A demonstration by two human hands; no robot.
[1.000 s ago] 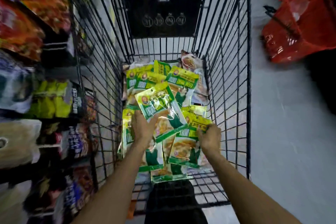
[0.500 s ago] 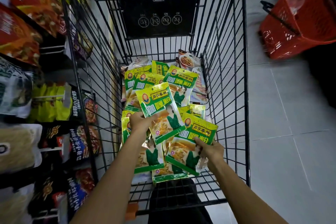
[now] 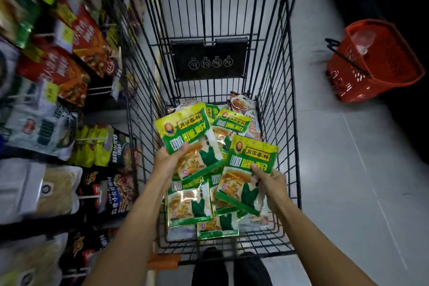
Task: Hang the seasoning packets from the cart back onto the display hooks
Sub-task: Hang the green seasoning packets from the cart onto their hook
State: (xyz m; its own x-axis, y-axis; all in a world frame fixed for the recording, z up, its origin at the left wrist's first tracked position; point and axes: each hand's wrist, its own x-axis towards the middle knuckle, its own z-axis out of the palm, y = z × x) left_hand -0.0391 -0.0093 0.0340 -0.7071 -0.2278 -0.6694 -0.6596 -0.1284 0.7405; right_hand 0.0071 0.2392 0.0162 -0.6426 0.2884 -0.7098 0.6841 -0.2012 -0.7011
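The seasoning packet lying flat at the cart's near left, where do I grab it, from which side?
Probably pinch the flat packet by its near green bottom edge, coming from above on your side. It lies face up with that edge exposed, while its top is tucked under the held packet in the left hand.

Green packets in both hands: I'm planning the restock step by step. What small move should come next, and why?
Probably swing the left packet over to the display hooks. The left hand grips it and the right hand grips the right packet, both above the pile in the cart. The hooks stand at the left, nearest the left hand.
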